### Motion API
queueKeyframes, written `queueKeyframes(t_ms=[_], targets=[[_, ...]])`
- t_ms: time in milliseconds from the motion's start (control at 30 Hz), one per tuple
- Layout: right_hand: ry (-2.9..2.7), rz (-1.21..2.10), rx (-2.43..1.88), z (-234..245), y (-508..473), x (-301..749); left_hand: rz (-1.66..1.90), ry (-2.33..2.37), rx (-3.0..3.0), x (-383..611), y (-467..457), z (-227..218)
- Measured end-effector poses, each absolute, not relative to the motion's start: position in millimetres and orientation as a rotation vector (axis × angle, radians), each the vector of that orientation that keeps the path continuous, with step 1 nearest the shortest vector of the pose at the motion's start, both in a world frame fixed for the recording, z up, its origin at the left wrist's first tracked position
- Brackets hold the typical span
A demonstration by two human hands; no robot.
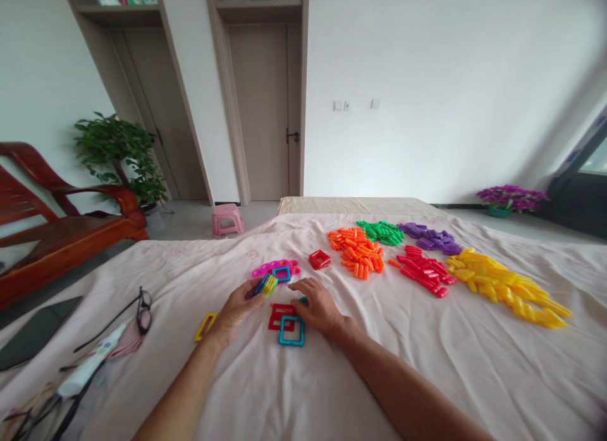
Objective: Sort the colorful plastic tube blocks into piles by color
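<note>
My left hand (241,311) is closed around a small stack of magnetic tiles (265,285) in blue, yellow and green. Opposite it, my right hand (318,306) curls thumb and fingers around a teal tile (303,299), mostly hidden by the hand. Just below the right fingertips, a teal square frame tile (291,331) partly overlaps red tiles (275,317). A yellow frame tile (205,326) lies to the left, beside my left wrist. Beyond the held stack, another blue square frame (281,275) rests against a pink piece with round holes (272,266).
Red square frames (319,259) sit farther back. Sorted piles of orange (358,251), green (382,232), purple (430,237), red (425,271) and yellow pieces (505,286) spread to the right. Glasses (143,311), a white tube (90,362) and a dark tablet (38,330) occupy the left.
</note>
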State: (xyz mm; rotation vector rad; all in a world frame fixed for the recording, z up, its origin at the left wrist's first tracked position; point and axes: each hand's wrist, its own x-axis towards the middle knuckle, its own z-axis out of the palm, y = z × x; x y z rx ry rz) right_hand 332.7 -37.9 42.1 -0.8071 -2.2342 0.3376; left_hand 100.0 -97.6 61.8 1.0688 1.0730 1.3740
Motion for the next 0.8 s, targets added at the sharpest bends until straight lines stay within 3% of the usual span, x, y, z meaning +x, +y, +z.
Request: queueKeyframes(t_ms=[300, 800], targets=[[-2.079, 0.390, -0.589, 54, -53, 322, 1.223, 0.833, 1.000, 126, -104, 59], [-1.975, 0.618, -0.843, 46, -45, 320, 1.225, 0.832, 0.999, 128, -103, 58]])
